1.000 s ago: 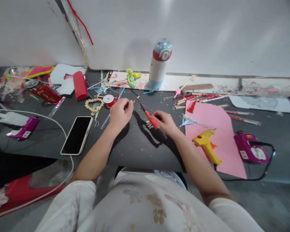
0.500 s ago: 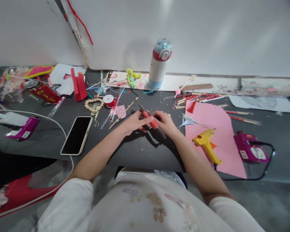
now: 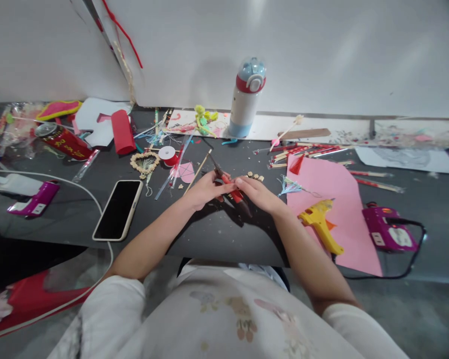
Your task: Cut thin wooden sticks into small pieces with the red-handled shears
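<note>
right hand (image 3: 257, 193) now flattens out toward left hand (image 3: 209, 189), clasping a slanting red-handled, dark-tipped tool (image 3: 238, 195) (right's grip? can't tell)!

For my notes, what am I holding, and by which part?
Your left hand grips the red-handled tool around its middle; unclear for your right hand.

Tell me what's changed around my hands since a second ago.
Your left hand moved right, letting go of the thin wooden stick, which now lies on the dark tabletop. It now appears to grip the red-handled tool, its thumb meeting your right hand, which has barely moved. The water bottle, smartphone and yellow glue gun stayed put.
</note>
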{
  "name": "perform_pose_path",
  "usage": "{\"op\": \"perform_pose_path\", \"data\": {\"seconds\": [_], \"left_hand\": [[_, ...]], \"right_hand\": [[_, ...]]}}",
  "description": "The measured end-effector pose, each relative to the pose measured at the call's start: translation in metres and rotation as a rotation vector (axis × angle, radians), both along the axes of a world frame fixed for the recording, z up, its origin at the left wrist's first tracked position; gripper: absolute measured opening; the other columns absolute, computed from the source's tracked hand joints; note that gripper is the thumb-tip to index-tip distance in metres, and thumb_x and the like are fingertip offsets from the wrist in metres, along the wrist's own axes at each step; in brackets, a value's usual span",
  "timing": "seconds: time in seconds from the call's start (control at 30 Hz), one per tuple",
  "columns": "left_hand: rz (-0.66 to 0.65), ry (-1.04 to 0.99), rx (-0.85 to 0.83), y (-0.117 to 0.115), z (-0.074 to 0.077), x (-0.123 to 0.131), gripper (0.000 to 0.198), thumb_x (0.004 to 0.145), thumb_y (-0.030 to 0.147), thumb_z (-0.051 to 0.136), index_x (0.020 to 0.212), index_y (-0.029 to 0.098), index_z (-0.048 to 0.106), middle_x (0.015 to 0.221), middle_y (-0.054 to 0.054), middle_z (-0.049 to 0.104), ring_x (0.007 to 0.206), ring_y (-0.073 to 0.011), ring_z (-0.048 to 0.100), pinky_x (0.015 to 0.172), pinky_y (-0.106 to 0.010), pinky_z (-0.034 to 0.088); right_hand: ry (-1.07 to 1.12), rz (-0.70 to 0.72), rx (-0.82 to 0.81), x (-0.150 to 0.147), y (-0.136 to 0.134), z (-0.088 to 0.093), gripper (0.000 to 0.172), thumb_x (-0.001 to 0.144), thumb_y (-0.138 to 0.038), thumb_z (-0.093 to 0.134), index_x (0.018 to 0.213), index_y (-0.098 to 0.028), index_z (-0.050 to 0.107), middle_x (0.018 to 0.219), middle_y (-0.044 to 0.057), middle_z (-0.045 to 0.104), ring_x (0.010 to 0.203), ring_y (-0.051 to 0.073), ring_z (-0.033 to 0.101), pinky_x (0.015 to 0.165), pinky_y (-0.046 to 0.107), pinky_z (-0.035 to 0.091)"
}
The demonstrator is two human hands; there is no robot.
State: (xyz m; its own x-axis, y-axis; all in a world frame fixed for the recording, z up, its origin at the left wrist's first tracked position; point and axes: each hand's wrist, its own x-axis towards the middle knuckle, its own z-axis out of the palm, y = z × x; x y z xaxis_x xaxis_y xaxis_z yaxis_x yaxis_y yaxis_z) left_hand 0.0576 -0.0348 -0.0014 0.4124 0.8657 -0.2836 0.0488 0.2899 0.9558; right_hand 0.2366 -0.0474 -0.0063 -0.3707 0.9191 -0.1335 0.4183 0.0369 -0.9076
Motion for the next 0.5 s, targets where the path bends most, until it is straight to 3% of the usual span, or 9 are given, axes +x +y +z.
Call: {"op": "perform_pose_path", "data": {"seconds": [0.2,0.4,0.5], "left_hand": [[0.042,0.043,0.032,0.0001,-0.0035,-0.0001,0.051,0.060,0.039,0.078,0.098,0.016,0.052,0.084,-0.002,0.058,0.069,-0.0091,0.056,0.051,-0.019,0.045],[0.056,0.104,0.051,-0.0001,-0.0013,0.0005,0.052,0.063,0.045,0.074,0.101,0.015,0.054,0.085,-0.004,0.060,0.069,-0.0105,0.056,0.047,-0.019,0.045],[-0.010,0.136,0.063,0.0003,0.0039,-0.0049,0.049,0.065,0.046,0.072,0.098,0.015,0.056,0.087,-0.004,0.060,0.069,-0.0115,0.057,0.049,-0.022,0.046]], "right_hand": [[-0.145,0.110,0.027,-0.0005,-0.0041,0.0004,0.059,0.075,-0.058,0.058,0.114,-0.015,0.053,0.100,0.008,0.064,0.082,0.018,0.058,0.072,0.032,0.045],[-0.116,0.047,0.065,-0.0036,-0.0050,-0.0032,0.045,0.076,-0.044,0.059,0.112,-0.016,0.054,0.100,0.006,0.064,0.084,0.018,0.059,0.074,0.031,0.045],[-0.124,0.007,0.089,-0.0039,-0.0046,-0.0040,0.044,0.076,-0.043,0.058,0.111,-0.017,0.054,0.102,0.006,0.063,0.085,0.018,0.058,0.075,0.031,0.044]]}}
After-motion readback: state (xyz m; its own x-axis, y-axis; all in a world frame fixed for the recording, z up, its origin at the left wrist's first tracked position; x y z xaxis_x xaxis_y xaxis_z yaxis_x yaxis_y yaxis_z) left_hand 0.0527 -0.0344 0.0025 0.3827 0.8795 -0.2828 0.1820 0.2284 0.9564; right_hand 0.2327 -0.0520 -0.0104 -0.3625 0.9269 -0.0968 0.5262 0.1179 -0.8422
